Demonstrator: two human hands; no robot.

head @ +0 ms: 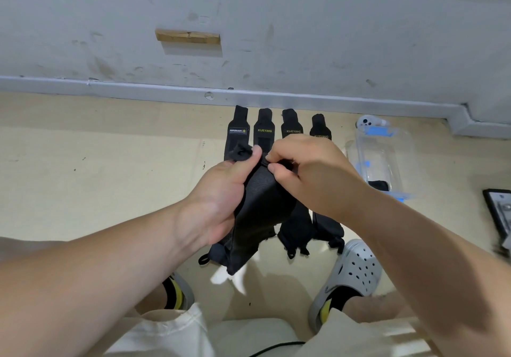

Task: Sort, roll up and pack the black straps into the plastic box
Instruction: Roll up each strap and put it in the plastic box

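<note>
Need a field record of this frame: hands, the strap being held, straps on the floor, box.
left hand: grips the held strap near its top
right hand: pinches the same strap's top edge
held strap: black, hangs down below the hands
floor straps: four side by side, partly hidden by the hands
plastic box: clear, blue latches, on the floor right of the straps
in box: one dark item, kind unclear

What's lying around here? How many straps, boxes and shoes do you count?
Black straps on the floor: 4
Black strap held by the left hand and right hand: 1
Clear plastic box: 1
Grey clogs: 2
Total: 8
A dark thing in the box is too unclear to count.
</note>
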